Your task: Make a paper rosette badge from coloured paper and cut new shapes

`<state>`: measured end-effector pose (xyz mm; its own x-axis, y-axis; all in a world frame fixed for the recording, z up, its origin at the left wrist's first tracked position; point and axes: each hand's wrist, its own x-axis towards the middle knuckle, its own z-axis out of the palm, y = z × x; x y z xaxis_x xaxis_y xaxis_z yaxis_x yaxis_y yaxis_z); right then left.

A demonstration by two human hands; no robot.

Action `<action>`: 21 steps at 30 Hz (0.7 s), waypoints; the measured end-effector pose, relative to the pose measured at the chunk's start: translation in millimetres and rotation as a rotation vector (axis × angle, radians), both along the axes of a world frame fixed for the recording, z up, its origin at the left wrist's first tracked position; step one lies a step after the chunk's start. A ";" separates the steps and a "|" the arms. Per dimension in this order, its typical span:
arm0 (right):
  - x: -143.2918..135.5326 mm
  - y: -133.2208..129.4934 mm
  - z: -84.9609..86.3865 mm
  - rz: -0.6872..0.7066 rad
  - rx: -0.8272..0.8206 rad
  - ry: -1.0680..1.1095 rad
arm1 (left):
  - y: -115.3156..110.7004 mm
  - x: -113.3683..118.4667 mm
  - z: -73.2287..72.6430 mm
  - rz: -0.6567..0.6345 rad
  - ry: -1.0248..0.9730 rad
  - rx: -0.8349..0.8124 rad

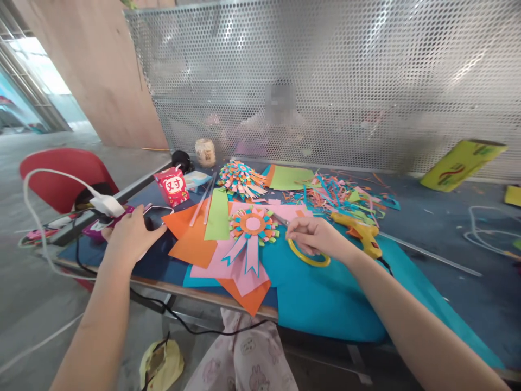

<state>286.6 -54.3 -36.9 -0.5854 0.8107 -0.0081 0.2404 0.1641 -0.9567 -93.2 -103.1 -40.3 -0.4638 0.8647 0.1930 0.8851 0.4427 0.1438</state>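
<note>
One pair of scissors point(310, 262), likely light and stiff (the yellow loops suit gripping), sits in the right hand point(311, 234), fingers nearly closed; left hand's point(132, 233) fingers spread loosely, hold unclear.

Two rosettes point(253, 224), one glue gun point(362, 233), one pair of scissors point(309, 260), three pale sticks point(202, 203), one red box point(172, 187), one jar point(205, 152), one yellow tube point(459, 165), one white plug point(108, 205), one red chair point(67, 176).
</note>
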 end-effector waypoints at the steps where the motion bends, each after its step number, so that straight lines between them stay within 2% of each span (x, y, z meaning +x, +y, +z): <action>1: 0.5 1.1 -0.7 -0.020 0.017 -0.003 | 0.1 1.6 1.3 0.025 -0.007 -0.015; 6: 2.6 6.9 -6.4 -0.083 0.072 -0.004 | -0.6 5.9 4.6 0.065 -0.067 0.004; 15: 0.8 4.7 -7.7 -0.018 0.059 -0.113 | -3.6 -1.8 5.1 0.072 -0.212 0.109; 21: 0.2 6.6 -9.3 -0.020 0.040 -0.125 | -18.4 10.2 14.8 0.127 -0.186 0.412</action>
